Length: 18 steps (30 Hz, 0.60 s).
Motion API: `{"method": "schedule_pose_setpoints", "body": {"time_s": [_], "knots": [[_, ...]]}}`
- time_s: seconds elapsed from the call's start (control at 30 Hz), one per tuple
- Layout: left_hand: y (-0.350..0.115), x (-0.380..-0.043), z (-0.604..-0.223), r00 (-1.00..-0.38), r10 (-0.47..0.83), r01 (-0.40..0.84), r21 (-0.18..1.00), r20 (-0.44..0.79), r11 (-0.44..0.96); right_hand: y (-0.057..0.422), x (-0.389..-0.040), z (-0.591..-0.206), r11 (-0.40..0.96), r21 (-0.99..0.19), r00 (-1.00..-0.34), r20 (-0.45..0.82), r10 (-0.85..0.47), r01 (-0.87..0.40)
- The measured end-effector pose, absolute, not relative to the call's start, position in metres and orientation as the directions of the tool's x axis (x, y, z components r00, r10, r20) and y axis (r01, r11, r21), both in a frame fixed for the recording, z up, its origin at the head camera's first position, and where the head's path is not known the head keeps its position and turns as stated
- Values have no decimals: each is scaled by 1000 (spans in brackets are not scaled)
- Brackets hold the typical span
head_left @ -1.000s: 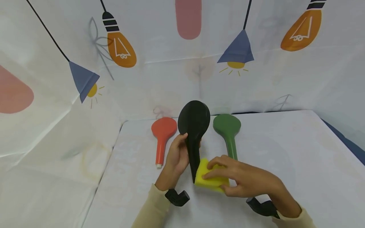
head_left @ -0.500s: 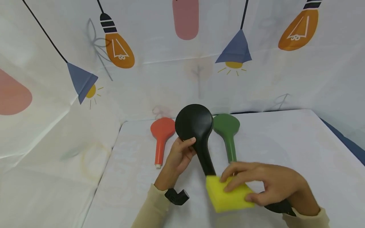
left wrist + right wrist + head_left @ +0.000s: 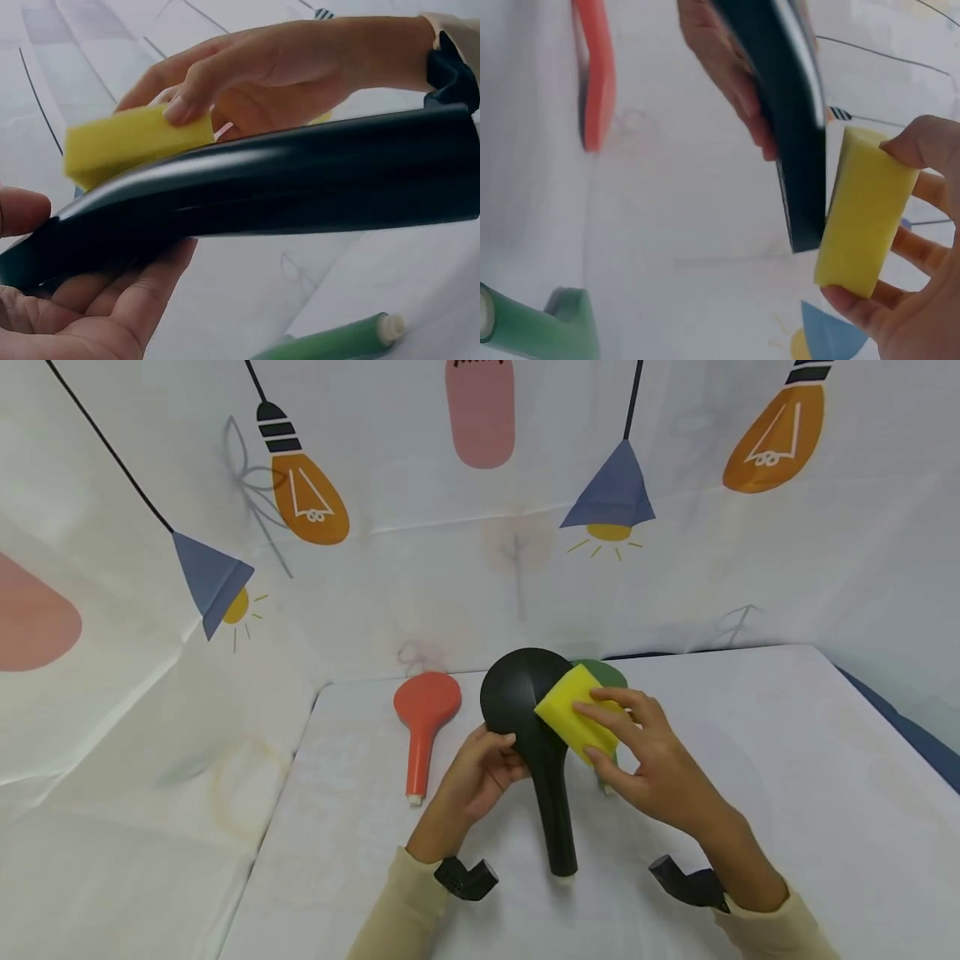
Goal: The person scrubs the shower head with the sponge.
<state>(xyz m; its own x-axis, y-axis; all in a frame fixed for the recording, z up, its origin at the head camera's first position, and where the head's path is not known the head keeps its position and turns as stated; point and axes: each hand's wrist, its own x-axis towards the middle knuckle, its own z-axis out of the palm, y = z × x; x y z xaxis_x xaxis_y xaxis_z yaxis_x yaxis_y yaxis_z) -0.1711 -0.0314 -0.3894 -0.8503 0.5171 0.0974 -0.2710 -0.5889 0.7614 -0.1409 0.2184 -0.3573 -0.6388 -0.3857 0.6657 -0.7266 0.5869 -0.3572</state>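
In the head view a black shower head (image 3: 517, 693) is held up over the table, round face toward me, handle pointing down to a pale end. My left hand (image 3: 476, 772) grips it at the lower left of the round part, thumb on the near side and fingers behind. My right hand (image 3: 660, 768) pinches a yellow sponge (image 3: 566, 710) between thumb and fingers. The sponge lies against the right side of the round part. In the left wrist view the sponge (image 3: 135, 142) touches the curved black surface (image 3: 300, 180); the left fingers (image 3: 154, 292) support it from below.
A red shower head (image 3: 426, 703) lies at the back left of the white table (image 3: 750, 777). Behind the sponge and right hand lies a green shower head (image 3: 607, 672), partly hidden. A printed white cloth (image 3: 420, 577) hangs along the back and sides.
My right hand has carried the sponge from the handle's lower end up to the round part. My left hand has turned the shower head, its face now facing me more and its handle swung right.
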Motion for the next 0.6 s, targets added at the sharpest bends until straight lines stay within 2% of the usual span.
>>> {"method": "schedule_pose_setpoints", "body": {"time_s": [0.17,0.43,0.6], "knots": [[-32,-171,-389,-842,529,-257,788,102,-560,211,-143,-362,623,-256,-594,683,-424,-739],[-29,-171,-388,-851,514,-236,801,102,-550,207,-138,-360,569,-267,-574,670,-471,-778],[-29,-169,-387,-866,493,-225,812,88,-539,205,-136,-359,526,-257,-555,625,-549,-810]]}}
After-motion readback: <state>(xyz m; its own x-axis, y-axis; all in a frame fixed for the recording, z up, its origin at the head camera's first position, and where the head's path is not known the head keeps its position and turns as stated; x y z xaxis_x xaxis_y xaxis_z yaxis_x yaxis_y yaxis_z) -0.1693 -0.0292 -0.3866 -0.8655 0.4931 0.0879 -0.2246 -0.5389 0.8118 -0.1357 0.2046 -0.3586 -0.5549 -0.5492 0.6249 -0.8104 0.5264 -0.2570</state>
